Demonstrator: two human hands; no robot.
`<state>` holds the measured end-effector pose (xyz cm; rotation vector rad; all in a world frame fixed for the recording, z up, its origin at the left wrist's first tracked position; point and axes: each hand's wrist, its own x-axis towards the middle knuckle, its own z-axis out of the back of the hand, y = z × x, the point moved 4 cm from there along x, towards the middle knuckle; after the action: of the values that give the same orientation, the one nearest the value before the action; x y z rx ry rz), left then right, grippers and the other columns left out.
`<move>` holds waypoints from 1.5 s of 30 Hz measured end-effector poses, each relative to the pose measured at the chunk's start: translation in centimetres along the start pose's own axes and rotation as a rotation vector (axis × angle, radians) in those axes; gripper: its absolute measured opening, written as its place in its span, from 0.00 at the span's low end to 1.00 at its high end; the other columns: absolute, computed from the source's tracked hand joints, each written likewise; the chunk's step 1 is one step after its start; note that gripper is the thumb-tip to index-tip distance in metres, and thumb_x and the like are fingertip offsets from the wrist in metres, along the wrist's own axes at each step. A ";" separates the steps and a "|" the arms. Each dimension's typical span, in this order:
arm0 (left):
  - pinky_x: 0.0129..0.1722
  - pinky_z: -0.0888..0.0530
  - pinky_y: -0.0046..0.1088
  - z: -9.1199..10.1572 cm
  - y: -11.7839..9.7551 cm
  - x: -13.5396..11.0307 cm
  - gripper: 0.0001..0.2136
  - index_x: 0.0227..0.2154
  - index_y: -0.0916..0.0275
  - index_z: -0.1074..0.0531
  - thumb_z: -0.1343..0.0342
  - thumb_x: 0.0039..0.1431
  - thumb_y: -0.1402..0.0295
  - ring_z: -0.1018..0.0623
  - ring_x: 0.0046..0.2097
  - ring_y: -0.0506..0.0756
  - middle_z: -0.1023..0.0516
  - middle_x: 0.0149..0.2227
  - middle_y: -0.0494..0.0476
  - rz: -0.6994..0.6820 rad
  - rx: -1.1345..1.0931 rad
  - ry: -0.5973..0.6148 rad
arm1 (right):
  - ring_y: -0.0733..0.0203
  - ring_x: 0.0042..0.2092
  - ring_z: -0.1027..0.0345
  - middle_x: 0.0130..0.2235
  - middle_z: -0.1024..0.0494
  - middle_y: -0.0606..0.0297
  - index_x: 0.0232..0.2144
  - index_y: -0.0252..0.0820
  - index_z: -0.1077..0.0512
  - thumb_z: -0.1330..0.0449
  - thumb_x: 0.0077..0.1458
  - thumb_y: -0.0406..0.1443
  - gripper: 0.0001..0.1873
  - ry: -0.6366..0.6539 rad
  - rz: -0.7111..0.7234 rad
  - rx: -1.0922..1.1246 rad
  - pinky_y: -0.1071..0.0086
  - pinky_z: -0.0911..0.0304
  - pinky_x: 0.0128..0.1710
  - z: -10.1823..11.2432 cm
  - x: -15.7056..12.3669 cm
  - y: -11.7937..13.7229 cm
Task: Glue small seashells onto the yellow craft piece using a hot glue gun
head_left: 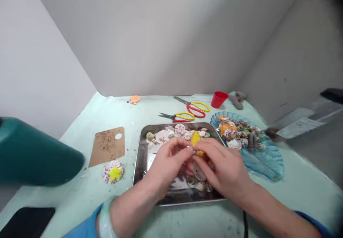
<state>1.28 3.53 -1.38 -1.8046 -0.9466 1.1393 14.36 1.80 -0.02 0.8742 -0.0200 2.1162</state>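
Note:
Both hands meet above a metal tray [139, 159] that holds several seashells. My left hand [167, 161] is closed in a pinch on a small thin metal piece right at a yellow shell [195, 138]. My right hand [222, 168] grips that yellow shell from the other side, fingers curled around it. The hands hide the shells beneath them in the middle of the tray.
A blue shell-shaped glass dish [268, 159] of shells sits right of the tray. Behind lie two yellow-handled scissors [184, 116], red scissors [197, 112] and a red cup [219, 99]. A brown card [107, 146], a shell with a yellow star [113, 172], a teal object [32, 156] and a dark phone [25, 222] are left.

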 end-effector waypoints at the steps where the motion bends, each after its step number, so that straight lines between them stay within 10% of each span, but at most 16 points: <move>1: 0.25 0.30 0.25 0.0 0.0 0.0 0.08 0.32 0.64 0.35 0.44 0.53 0.65 0.30 0.22 0.47 0.30 0.19 0.49 -0.002 0.000 0.002 | 0.61 0.40 0.31 0.38 0.27 0.62 0.39 0.41 0.35 0.45 0.57 0.30 0.06 0.001 0.001 -0.001 0.70 0.37 0.36 -0.1 0.0 -0.1; 45: 0.25 0.31 0.23 0.1 0.2 0.2 0.10 0.31 0.64 0.35 0.42 0.52 0.64 0.31 0.21 0.46 0.30 0.20 0.49 0.025 0.026 -0.036 | 0.65 0.30 0.36 0.34 0.28 0.63 0.36 0.40 0.35 0.47 0.57 0.31 0.03 0.021 -0.035 0.000 0.71 0.42 0.29 -0.1 0.1 -0.1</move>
<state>1.29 3.63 -1.60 -1.7849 -0.9289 1.1980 14.34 1.94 -0.02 0.8464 0.0058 2.0925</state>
